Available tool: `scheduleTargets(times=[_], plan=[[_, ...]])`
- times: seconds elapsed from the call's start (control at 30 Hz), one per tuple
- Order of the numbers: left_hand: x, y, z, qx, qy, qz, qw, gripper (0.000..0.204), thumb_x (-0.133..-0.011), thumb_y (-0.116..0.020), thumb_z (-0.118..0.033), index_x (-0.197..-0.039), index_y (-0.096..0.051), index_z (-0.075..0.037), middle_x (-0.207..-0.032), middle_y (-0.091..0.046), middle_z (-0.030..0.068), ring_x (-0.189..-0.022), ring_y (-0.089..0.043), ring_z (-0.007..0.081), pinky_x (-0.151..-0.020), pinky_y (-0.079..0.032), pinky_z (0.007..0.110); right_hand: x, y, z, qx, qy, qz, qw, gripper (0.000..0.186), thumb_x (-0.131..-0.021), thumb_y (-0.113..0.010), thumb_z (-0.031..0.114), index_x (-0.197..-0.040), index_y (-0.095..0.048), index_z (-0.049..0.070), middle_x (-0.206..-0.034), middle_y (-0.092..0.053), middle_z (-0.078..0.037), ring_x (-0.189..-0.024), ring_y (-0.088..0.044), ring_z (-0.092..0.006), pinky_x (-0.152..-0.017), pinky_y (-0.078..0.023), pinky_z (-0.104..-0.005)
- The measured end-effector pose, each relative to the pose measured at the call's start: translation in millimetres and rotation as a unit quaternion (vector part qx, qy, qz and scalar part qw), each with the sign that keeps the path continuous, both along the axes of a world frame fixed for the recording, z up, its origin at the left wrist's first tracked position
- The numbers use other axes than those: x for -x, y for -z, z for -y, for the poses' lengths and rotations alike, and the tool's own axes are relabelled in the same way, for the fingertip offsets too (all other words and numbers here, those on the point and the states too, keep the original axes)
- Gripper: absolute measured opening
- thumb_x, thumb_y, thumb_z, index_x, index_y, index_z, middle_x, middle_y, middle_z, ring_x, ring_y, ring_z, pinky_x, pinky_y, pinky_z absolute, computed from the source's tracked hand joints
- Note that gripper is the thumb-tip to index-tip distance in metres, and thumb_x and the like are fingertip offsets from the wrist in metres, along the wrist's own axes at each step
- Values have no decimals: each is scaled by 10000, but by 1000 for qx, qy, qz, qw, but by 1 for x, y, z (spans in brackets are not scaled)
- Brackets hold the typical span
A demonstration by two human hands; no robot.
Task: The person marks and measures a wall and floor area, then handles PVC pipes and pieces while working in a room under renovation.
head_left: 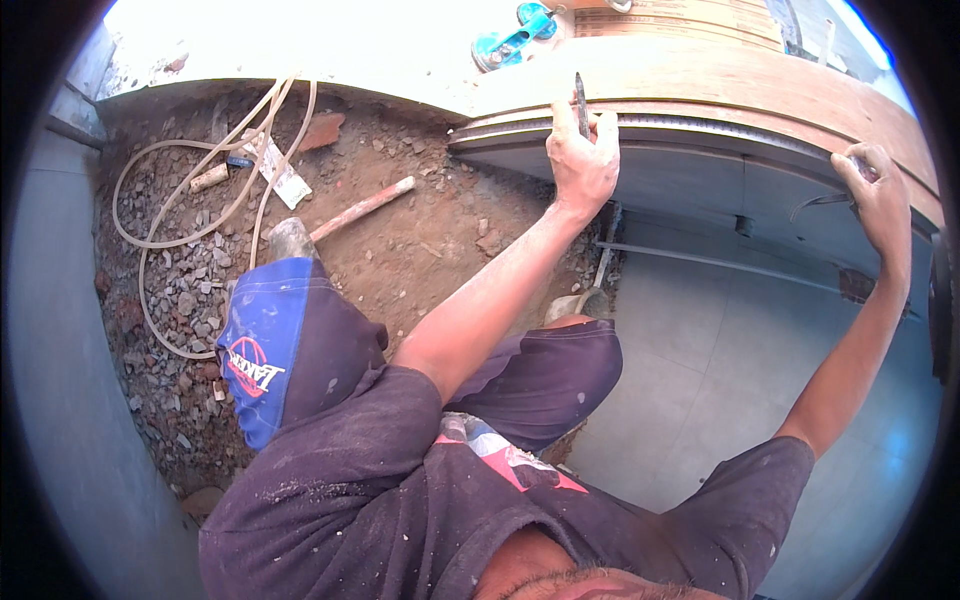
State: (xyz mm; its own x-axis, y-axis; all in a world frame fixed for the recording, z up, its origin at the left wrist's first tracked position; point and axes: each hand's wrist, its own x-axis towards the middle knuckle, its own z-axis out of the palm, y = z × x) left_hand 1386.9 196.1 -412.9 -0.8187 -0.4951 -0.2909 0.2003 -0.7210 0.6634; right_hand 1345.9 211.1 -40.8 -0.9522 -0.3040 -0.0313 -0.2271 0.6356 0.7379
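The two hands are well apart at the near edge of the wooden board (720, 82). The left hand (583, 168), toward the board's left end, pinches a dark pointed tool (581, 105), tip up; the right hand (880, 195) curls at its right end, beside a thin dark curved piece (822, 202), its hold unclear. Between them, a long dark strip (700, 125) with what look like tick marks follows the board's near edge.

Good work here probably means keeping the strip taut and flush to that edge. Below the board, tiled floor (660, 350) leaves the right arm room. Left of the board, the hammer (365, 207) and looped hose (150, 240) lie on rough ground, awkward for footing; beyond its far edge sits a turquoise suction lifter (512, 42).
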Motion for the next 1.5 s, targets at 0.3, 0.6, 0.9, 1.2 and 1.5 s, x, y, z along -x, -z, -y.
scheduleTargets(times=[0.3, 0.6, 0.9, 1.2, 1.5], plan=[[14, 31, -9, 70, 15, 1, 997, 369, -877, -690, -181, -1164, -599, 31, -680, -565, 71, -620, -548, 168, -629, -466, 345, -2, 24, 9, -35, 8, 0, 999, 375, -869, -685, 364, -912, -681, -8, -810, -622, -145, -746, -597, -258, -722, -459, -376], [32, 64, -21, 136, 54, 5, 989, 294, -860, -689, -220, -1071, -680, -16, -726, -615, 113, -658, -587, 211, -658, -479, 368, 7, 44, 17, -73, 63, -28, 995, 421, -880, -649, 401, -989, -713, -1, -898, -694, -198, -845, -673, -299, -791, -492, -405], [36, 121, -44, 75, -34, 166, 983, 415, -847, -713, -163, -1189, -589, 36, -879, -685, 131, -770, -655, 231, -754, -528, 369, 13, 50, 23, -92, 96, -43, 990, 447, -877, -635, 427, -1042, -738, 25, -918, -724, -196, -880, -697, -300, -824, -507, -420], [30, 235, -55, -309, 89, 278, 905, 85, -912, -651, -126, -951, -672, -54, -755, -641, 41, -505, -498, 87, -413, -385, 256, 20, 57, 25, -98, 102, -51, 989, 458, -864, -634, 433, -1040, -740, 24, -902, -721, -201, -875, -700, -308, -816, -506, -418], [44, 249, -44, -398, 68, 231, 885, 90, -895, -662, -129, -896, -655, -39, -692, -612, 37, -440, -454, 87, -378, -364, 258, 19, 47, 13, -78, 16, -40, 996, 442, -864, -654, 445, -1001, -719, 30, -909, -700, -193, -872, -677, -320, -792, -493, -412]])
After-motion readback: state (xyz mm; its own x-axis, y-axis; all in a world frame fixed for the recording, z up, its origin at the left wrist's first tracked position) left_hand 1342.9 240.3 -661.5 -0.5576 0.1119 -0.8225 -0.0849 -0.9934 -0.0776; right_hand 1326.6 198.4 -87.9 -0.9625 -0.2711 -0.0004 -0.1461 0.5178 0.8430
